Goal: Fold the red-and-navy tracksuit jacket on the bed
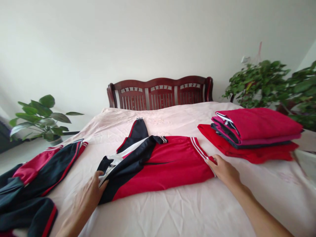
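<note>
A red and dark navy track jacket point(170, 161) lies across the bed in front of me, its striped hem to the right and its collar to the left. One dark sleeve points toward the headboard, and the other is folded over the body. My left hand point(92, 189) grips the jacket at the collar end, thumb on top. At the striped hem, my right hand point(223, 169) pinches the edge between thumb and fingers.
Folded red, magenta and dark clothes point(259, 128) are stacked on the right. Loose dark and red garments point(37, 177) lie at the left. Beyond the pale bedsheet point(177, 210) stands a carved wooden headboard point(161, 93). Leafy plants point(40, 117) flank the bed.
</note>
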{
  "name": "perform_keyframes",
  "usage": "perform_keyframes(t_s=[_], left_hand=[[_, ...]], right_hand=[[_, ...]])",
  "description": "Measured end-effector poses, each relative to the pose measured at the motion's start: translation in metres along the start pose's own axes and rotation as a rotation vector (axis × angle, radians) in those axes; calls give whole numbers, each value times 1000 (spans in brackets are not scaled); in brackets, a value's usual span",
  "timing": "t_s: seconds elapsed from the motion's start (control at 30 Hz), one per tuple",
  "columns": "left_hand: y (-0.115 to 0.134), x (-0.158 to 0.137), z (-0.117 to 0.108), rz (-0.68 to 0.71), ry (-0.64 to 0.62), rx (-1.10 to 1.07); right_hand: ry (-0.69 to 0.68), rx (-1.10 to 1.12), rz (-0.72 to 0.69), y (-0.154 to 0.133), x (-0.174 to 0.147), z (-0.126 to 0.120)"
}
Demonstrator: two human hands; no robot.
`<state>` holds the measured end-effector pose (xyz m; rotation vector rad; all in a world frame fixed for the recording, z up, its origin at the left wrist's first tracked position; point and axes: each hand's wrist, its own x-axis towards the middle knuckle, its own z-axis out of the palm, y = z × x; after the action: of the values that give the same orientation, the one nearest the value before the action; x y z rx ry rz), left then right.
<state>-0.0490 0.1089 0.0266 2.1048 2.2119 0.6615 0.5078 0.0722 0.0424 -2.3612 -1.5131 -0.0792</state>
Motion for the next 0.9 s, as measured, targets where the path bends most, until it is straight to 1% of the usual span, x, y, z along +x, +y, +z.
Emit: perform_keyframes(t_s=[0.03,0.1,0.13,0.17,0.23,0.3,0.33,0.37,0.43,0.53,0.6,0.67,0.73,0.83,0.87,0.9], left_hand=[[7,-3,-4,55,51,48],[26,-9,-9,227,144,70],[37,-12,-9,329,156,35],[49,-15,-8,427,141,-15],[69,-18,-1,604,61,-86],[82,-20,9,742,-33,-71],[84,-20,13,792,-75,-43],[84,-21,17,828,-116,-12],[80,-22,20,864,-196,41],[69,-26,17,864,-258,77],[64,-29,14,858,-246,74],[60,-31,11,820,-191,48],[58,-31,6,706,-90,3],[53,-28,-9,423,72,-40],[50,-26,-16,322,95,-35],[45,-25,-23,226,90,-23]], right_hand=[[76,-36,-46,-3,-3,-3],[239,-88,-193,-16,-9,-10],[300,-83,-281,-27,-14,-13],[332,-56,-371,-41,-20,-14],[314,27,-571,-72,-34,-10],[234,53,-767,-98,-48,0],[183,37,-846,-107,-54,7],[136,13,-900,-111,-58,16],[71,-34,-928,-110,-58,32],[65,-68,-867,-89,-46,54],[86,-80,-829,-75,-36,62],[98,-94,-804,-67,-30,67],[97,-107,-789,-66,-29,68],[99,-110,-759,-69,-31,68],[101,-105,-749,-70,-32,68],[103,-97,-740,-71,-33,68]])
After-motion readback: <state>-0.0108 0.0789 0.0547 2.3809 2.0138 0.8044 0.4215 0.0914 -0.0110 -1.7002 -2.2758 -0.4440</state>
